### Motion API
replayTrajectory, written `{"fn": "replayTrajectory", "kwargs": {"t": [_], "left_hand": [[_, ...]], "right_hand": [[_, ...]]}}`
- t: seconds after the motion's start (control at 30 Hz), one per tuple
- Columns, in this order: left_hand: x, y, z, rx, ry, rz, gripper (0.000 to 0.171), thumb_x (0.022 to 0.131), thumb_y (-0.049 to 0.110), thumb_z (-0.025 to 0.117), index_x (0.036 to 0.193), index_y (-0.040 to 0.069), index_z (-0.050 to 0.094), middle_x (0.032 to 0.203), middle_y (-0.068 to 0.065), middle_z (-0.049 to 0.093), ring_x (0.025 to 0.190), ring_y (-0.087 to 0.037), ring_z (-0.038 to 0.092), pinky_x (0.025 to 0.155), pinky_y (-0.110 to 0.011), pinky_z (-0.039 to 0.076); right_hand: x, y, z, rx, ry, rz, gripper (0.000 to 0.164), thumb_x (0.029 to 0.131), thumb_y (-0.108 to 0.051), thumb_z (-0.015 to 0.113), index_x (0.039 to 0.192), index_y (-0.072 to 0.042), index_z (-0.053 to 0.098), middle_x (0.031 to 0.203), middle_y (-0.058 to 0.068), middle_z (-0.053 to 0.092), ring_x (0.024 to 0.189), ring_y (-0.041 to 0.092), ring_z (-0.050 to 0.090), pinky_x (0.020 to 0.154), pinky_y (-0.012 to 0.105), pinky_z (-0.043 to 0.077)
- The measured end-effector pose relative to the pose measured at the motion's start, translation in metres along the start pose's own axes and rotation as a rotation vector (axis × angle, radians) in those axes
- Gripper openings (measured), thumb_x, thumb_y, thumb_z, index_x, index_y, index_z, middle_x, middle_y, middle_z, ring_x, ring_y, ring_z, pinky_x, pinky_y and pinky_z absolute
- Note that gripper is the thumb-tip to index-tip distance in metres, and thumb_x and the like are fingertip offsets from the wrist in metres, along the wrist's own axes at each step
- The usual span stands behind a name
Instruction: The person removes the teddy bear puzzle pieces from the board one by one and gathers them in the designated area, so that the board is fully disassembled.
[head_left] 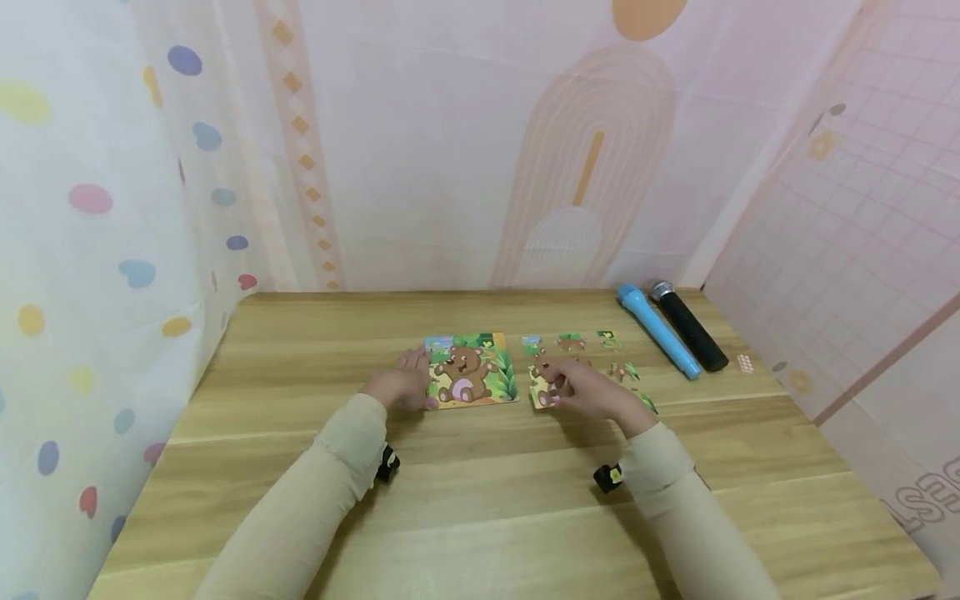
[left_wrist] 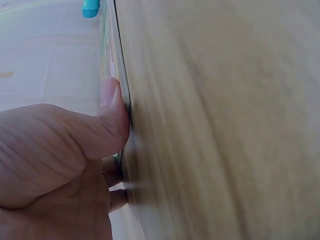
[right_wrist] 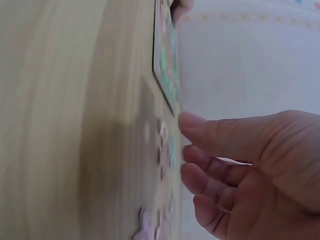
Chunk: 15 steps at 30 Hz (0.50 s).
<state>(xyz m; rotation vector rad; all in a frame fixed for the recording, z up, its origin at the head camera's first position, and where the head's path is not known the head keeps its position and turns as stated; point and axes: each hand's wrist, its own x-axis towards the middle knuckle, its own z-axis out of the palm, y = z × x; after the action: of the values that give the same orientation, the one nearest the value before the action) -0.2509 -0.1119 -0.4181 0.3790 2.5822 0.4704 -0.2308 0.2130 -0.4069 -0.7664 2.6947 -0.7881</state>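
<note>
A flat bear picture board [head_left: 471,373] lies on the wooden table [head_left: 480,517], and my left hand [head_left: 403,380] holds it at its left edge. Seen from the left wrist, the thumb [left_wrist: 114,112] presses at the board's near edge, with fingertips lower down beside it. Right of the board, loose jigsaw pieces [head_left: 542,395] printed with parts of the same bear are spread out. My right hand [head_left: 592,390] hovers low over them. Its thumb [right_wrist: 192,121] and loosely bent fingers have a gap between them in the right wrist view, with nothing visible in it.
Two microphones, one blue [head_left: 660,332] and one black [head_left: 690,327], lie side by side at the back right. More jigsaw pieces [head_left: 572,342] sit beyond the right hand. A patterned cloth [head_left: 420,150] hangs behind the table and along both sides.
</note>
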Motion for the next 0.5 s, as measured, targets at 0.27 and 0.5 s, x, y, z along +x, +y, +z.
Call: {"fn": "replayTrajectory", "kwargs": {"t": [0.27, 0.5], "left_hand": [[0.001, -0.002, -0.001, 0.035, -0.008, 0.001, 0.094, 0.1, 0.028, 0.065, 0.157, -0.011, 0.002, 0.166, -0.027, -0.011, 0.153, -0.044, -0.007, 0.123, -0.054, 0.003], [0.001, 0.0, -0.002, 0.011, -0.001, 0.01, 0.093, 0.1, 0.026, 0.065, 0.157, -0.011, 0.002, 0.166, -0.027, -0.011, 0.153, -0.045, -0.006, 0.123, -0.053, 0.003]], "right_hand": [[-0.006, 0.009, 0.001, -0.048, -0.025, 0.011, 0.026, 0.09, 0.003, 0.074, 0.114, 0.007, 0.063, 0.105, 0.012, 0.066, 0.097, 0.023, 0.063, 0.086, 0.039, 0.055], [-0.003, 0.016, 0.005, -0.075, -0.033, 0.001, 0.024, 0.089, 0.002, 0.075, 0.11, 0.004, 0.065, 0.103, 0.009, 0.066, 0.096, 0.022, 0.063, 0.086, 0.037, 0.054]]}}
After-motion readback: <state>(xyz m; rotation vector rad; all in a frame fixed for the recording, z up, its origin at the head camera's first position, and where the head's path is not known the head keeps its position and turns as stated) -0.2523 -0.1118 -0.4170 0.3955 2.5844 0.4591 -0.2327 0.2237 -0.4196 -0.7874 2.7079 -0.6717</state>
